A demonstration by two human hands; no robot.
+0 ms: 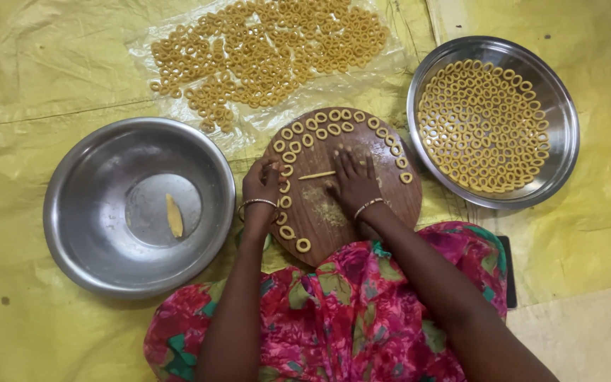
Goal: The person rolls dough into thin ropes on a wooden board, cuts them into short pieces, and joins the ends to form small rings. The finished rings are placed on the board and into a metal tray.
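Round wooden board (341, 212), centre. Thin dough strip (317, 175) lies mid-board under the flat, open right hand (353, 182); left hand (262, 185), loosely curled, pinches at a ring on the board's left edge. Risk: uneven rolling pressure likely snaps the strip or nudges adjacent dough rings (323, 127).

steel bowl (93, 212) left, one dough piece (174, 215) inside | steel plate (560, 120) right, full of dough rings (486, 124) | clear plastic sheet (143, 42) with loose rings (270, 49) | yellow tarp (30, 78)
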